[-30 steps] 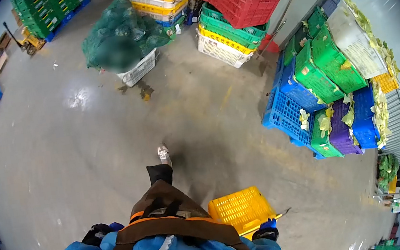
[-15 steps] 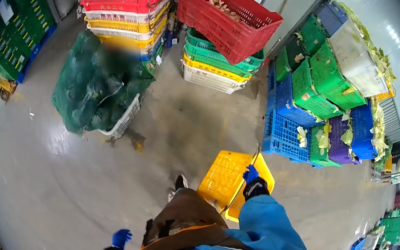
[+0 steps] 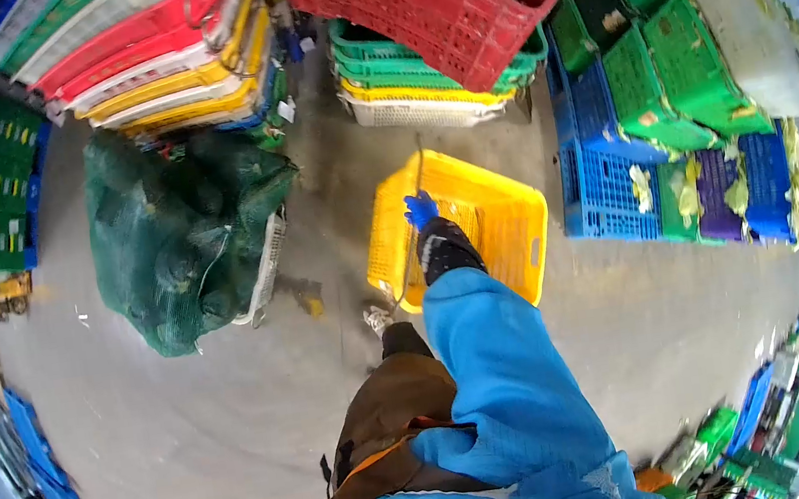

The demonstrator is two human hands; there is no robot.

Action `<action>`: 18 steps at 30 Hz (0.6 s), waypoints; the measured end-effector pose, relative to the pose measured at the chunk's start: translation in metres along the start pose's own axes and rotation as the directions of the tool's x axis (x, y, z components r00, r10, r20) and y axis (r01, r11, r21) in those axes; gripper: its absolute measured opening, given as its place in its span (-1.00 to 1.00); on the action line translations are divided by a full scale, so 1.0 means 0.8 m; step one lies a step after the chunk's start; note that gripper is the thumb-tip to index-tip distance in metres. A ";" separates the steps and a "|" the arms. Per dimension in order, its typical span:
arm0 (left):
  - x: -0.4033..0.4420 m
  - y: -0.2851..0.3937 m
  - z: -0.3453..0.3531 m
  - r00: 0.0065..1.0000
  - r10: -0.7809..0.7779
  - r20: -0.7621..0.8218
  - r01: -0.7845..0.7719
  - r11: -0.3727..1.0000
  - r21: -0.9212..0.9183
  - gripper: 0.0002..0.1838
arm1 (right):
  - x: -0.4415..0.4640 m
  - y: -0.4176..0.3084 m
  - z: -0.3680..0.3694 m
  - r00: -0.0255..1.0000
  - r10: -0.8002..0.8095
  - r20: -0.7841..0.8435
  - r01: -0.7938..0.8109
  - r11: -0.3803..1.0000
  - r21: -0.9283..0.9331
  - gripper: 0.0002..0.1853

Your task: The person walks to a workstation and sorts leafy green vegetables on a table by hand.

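My right hand (image 3: 421, 209), in a blue glove, is closed around the thin curved metal handle (image 3: 408, 268) that spans a yellow plastic crate (image 3: 506, 197). The crate has slotted walls and an oval hand hole, and its open top faces me. Whether it rests on the floor or hangs a little above it, I cannot tell. My left hand is outside the view. One shoe (image 3: 377, 319) shows beside the crate's near left corner.
A green net sack of round produce (image 3: 174, 264) sits on a white crate at left. Stacked crates rise behind, topped by a red crate (image 3: 449, 11) of brownish produce. Blue crates (image 3: 603, 187) with leaf scraps stand at right. Grey concrete floor (image 3: 241, 422) lies between.
I have moved forward, and the yellow crate has come along with my right hand toward the stacked crates. My left hand has gone out of view.
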State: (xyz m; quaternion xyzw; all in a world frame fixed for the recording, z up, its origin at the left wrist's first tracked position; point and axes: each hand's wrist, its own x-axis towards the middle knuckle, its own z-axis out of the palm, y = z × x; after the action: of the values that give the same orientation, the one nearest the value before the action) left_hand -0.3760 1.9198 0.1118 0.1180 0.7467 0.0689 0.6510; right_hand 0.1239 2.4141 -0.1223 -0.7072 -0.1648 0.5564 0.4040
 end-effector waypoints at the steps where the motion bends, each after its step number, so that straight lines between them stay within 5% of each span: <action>1: 0.002 0.020 0.000 1.000 0.002 0.002 -0.002 1.000 0.019 -0.75 | 0.031 0.043 0.011 0.967 -0.211 -0.144 0.150 0.925 -0.350 -0.47; 3: 0.015 0.057 -0.005 1.000 0.011 0.024 -0.013 0.997 0.082 -0.74 | -0.037 0.023 0.001 0.921 -0.337 -0.196 0.119 0.723 -0.681 -0.39; 4: 0.022 0.072 -0.006 0.999 0.016 0.042 -0.021 0.993 0.117 -0.74 | -0.074 0.010 -0.009 0.968 -0.205 -0.142 0.067 0.762 -0.644 -0.42; 5: 0.033 0.085 -0.005 0.998 0.020 0.066 -0.030 0.987 0.156 -0.74 | -0.053 0.089 -0.019 0.855 -0.514 -0.069 0.297 0.595 -0.747 -0.52; 6: 0.045 0.096 -0.004 0.995 0.024 0.096 -0.042 0.980 0.195 -0.74 | -0.092 0.076 -0.033 0.930 -0.298 0.216 0.293 0.246 -0.924 -0.66; 7: 0.053 0.106 -0.004 0.992 0.028 0.124 -0.058 0.969 0.241 -0.74 | -0.053 0.181 -0.054 0.917 -0.170 0.360 0.382 0.115 -0.917 -0.77; 8: 0.062 0.120 -0.003 0.988 0.037 0.152 -0.079 0.955 0.286 -0.74 | -0.066 0.226 -0.070 0.730 -0.010 0.683 0.682 -0.037 -0.730 -0.81; 9: 0.076 0.133 -0.003 0.982 0.044 0.186 -0.106 0.934 0.342 -0.74 | -0.125 0.239 -0.088 0.654 -0.249 0.715 0.757 0.205 -0.621 -0.83; 11: 0.111 0.169 0.001 0.962 0.057 0.269 -0.183 0.863 0.471 -0.73 | -0.224 0.285 -0.114 0.813 -0.178 0.554 0.580 0.319 -0.749 -0.84; 12: 0.138 0.195 0.012 0.945 0.058 0.323 -0.234 0.811 0.537 -0.73 | -0.246 0.350 -0.148 0.862 0.087 0.500 0.431 0.395 -0.811 -0.82; 13: 0.164 0.226 0.028 0.923 0.052 0.381 -0.292 0.740 0.606 -0.73 | -0.280 0.392 -0.181 0.814 0.102 0.572 0.521 0.310 -0.795 -0.83; 14: 0.188 0.260 0.050 0.900 0.043 0.434 -0.355 0.652 0.670 -0.73 | -0.341 0.426 -0.213 0.936 0.210 0.283 0.044 0.727 -0.685 -0.84; 15: 0.206 0.291 0.073 0.877 0.036 0.479 -0.413 0.564 0.715 -0.73 | -0.393 0.445 -0.229 0.923 0.376 0.089 -0.349 0.910 -0.225 -0.85; 16: 0.220 0.316 0.098 0.858 0.031 0.512 -0.463 0.478 0.746 -0.73 | -0.452 0.432 -0.253 0.952 0.282 0.118 -0.145 0.756 -0.639 -0.84; 17: 0.225 0.340 0.118 0.844 0.026 0.536 -0.501 0.397 0.769 -0.73 | -0.501 0.453 -0.278 0.934 0.347 0.087 -0.173 0.651 -0.739 -0.83; 18: 0.232 0.359 0.136 0.832 0.028 0.555 -0.534 0.315 0.784 -0.73 | -0.575 0.420 -0.285 0.864 0.496 -0.082 -0.482 0.771 -0.417 -0.80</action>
State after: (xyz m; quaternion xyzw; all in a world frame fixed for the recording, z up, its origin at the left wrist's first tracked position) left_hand -0.2670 2.2404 -0.0076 0.6046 0.4504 -0.2711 0.5983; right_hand 0.1108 1.8038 -0.0626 -0.7866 -0.0988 0.6044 0.0791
